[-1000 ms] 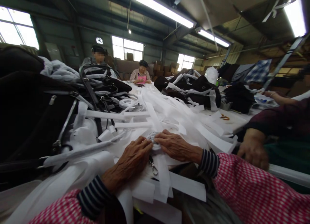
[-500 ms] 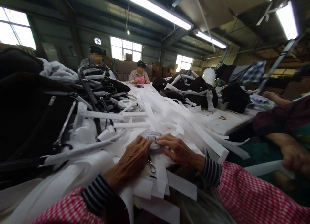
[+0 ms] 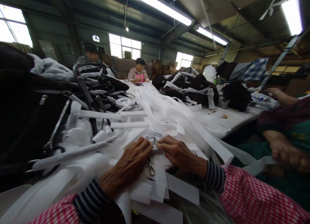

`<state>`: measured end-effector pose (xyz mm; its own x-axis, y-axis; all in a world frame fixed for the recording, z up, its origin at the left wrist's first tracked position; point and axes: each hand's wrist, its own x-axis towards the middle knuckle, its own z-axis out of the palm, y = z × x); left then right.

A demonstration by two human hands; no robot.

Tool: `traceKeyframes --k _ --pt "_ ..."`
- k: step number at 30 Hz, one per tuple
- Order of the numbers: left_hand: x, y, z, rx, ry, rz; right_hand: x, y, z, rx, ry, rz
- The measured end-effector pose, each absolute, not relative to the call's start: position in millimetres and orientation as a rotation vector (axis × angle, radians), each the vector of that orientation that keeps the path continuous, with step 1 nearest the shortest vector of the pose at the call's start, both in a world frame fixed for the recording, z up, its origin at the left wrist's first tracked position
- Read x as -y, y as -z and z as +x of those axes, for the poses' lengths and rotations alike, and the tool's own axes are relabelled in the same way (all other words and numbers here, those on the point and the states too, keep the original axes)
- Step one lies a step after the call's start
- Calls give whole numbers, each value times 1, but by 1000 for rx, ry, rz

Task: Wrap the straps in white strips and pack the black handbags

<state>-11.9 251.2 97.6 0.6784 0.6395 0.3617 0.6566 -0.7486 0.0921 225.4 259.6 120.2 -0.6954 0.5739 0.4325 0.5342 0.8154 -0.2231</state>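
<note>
A coiled strap (image 3: 152, 134) with a pale wrapping lies at the near edge of the table, between my two hands. My left hand (image 3: 130, 161) is closed with thumb and fingertips pressed on the coil's left side. On the right side, my right hand (image 3: 179, 153) pinches the same coil, its fingers bent. A small metal fitting (image 3: 154, 140) shows between my fingertips. From the coil a silver snap hook (image 3: 151, 169) on a short black end hangs down below my left fingers. White strips (image 3: 160, 182) lie beneath. My fingers hide part of the coil.
Black bags with straps (image 3: 36, 120) are heaped on the left, more black bags (image 3: 191, 88) at the right back. Long white strips (image 3: 179, 117) cover the table's middle. Scissors (image 3: 223, 116) lie on the right. A co-worker's hand (image 3: 288, 156) is close by; two people sit beyond.
My hands stay on the coil, with the fingers shifting only slightly. The view has turned a little. The co-worker's hand on the right has moved slightly with a white strip.
</note>
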Motion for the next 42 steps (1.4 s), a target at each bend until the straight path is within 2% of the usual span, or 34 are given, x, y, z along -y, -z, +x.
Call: traceKeyframes --k 14,19,26,42 --pt "-249 -111 -15 1143 568 -2971 -308 -177 205 2972 -140 -865" --pt "-249 -114 -16 1161 534 -2987 -308 -176 198 3004 -20 -1004" --pt "-253 -106 -19 1039 718 -2985 -293 -172 187 3071 254 -1061" --pt "-254 -104 -17 1012 864 -3053 -294 -160 184 3136 375 -908"
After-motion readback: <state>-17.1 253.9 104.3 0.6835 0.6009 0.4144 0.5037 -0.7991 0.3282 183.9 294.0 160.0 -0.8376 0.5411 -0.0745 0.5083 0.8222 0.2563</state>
